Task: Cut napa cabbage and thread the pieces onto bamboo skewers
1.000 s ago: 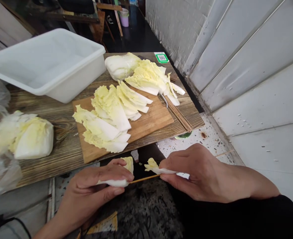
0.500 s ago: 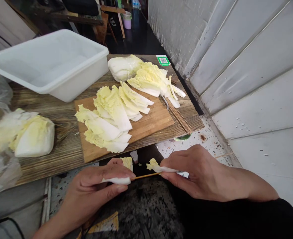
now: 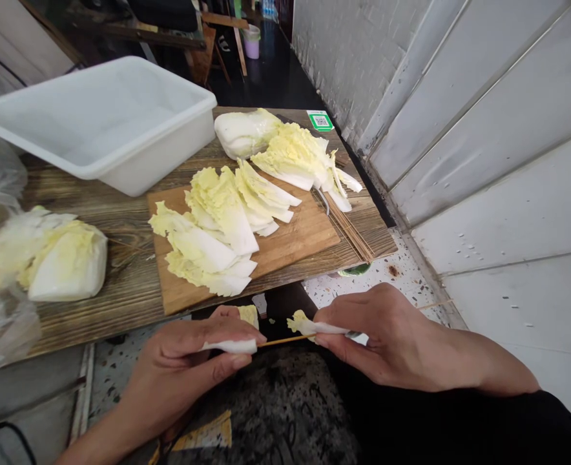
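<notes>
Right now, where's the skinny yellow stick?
In the head view, the skinny yellow stick is low in the middle, spanning the gap between the left hand and the right hand, below the cutting board.

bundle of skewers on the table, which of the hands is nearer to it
The right. The right hand is just below the bundle of skewers in the picture; the left hand is farther off, below and well to the left.
</notes>
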`<state>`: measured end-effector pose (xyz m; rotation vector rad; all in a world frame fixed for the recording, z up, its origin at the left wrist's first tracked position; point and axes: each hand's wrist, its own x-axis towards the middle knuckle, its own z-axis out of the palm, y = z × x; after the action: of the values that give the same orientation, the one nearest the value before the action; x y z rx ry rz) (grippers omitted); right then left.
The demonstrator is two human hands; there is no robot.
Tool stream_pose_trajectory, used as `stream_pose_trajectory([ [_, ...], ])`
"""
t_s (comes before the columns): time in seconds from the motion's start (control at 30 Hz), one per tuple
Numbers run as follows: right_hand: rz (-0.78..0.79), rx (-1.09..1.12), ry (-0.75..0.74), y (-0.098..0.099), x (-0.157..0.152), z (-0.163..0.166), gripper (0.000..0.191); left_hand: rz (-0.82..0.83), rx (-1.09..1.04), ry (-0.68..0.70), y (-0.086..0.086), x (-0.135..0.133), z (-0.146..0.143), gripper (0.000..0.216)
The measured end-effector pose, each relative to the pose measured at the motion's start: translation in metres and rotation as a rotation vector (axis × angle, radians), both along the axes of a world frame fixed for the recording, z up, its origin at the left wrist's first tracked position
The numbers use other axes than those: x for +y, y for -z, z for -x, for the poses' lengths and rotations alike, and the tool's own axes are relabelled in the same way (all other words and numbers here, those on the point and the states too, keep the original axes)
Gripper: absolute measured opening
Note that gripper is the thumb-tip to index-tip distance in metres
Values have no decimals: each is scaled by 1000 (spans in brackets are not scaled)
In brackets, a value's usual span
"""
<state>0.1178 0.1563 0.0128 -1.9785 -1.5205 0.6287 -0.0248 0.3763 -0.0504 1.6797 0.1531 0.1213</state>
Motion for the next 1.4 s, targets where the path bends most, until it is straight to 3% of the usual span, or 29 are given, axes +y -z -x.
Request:
stream_pose_trajectory([
  [0.87, 73, 69, 84, 2, 2, 2, 22, -43, 59, -44, -6, -7, -4, 14],
  [1.4, 98, 121, 107, 4, 4, 3, 22, -88, -3, -46, -1, -7, -2, 22],
])
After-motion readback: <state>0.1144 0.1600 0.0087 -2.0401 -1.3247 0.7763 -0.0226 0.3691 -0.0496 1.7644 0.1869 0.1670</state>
